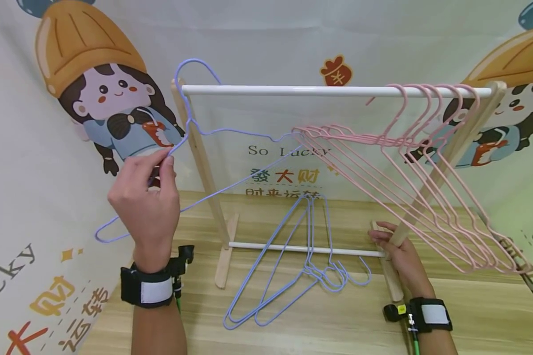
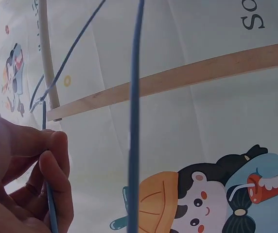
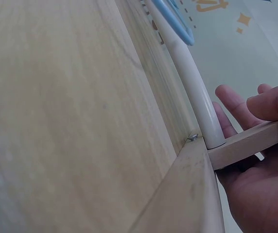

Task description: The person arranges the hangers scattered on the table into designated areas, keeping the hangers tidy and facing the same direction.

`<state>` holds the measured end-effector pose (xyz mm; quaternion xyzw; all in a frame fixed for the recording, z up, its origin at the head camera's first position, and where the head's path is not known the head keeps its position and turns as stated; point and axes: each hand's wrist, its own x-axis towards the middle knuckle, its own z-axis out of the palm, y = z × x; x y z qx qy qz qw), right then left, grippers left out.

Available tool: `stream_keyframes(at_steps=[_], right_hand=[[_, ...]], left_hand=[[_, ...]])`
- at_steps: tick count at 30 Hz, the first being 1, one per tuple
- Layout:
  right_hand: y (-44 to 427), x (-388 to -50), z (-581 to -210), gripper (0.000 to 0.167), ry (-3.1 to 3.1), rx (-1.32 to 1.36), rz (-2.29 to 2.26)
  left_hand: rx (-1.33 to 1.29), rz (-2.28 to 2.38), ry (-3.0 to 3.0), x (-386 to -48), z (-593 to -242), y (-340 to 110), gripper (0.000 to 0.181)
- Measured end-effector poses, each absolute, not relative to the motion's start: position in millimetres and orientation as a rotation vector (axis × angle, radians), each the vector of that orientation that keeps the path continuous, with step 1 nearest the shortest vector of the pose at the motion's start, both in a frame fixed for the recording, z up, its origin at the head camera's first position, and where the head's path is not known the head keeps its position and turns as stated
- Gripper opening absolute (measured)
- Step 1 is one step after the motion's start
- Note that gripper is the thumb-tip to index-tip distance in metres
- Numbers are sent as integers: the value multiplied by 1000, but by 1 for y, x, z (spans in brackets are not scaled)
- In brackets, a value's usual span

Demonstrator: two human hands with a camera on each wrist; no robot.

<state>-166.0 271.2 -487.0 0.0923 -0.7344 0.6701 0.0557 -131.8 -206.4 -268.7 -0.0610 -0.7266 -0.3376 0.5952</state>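
Between thumb and fingertips, my left hand (image 1: pixel 146 197) pinches the left shoulder of a blue wire hanger (image 1: pixel 240 188). The hanger's hook reaches over the left end of the rack's white top rod (image 1: pixel 288 90); whether it bears on the rod I cannot tell. My right hand (image 1: pixel 406 259) grips the base of the rack's right wooden post (image 3: pixel 248 144), thumb on one side and fingers on the other. Several pink hangers (image 1: pixel 404 141) hang from the rod's right part. Low in the middle, several blue hangers (image 1: pixel 266 256) lie by the lower white rod (image 1: pixel 271 247).
The left wooden post (image 1: pixel 206 172) stands behind the held hanger, its foot (image 1: pixel 224 261) on the wood-grain tabletop (image 1: pixel 320 330). A printed cloth backdrop (image 1: pixel 257 44) rises close behind the rack and along both sides. The pink hangers' lower corners jut out toward the front right.
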Motion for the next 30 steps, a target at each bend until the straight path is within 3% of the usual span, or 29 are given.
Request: stream_keyframes(at_steps=[17, 30], right_hand=[[272, -168, -487, 42, -2228, 313, 2026], [272, -166, -489, 41, -2227, 281, 2050]], left_hand=[[-70, -787, -1843, -139, -290, -209, 24], [-48, -735, -1840, -124, -322, -204, 25]])
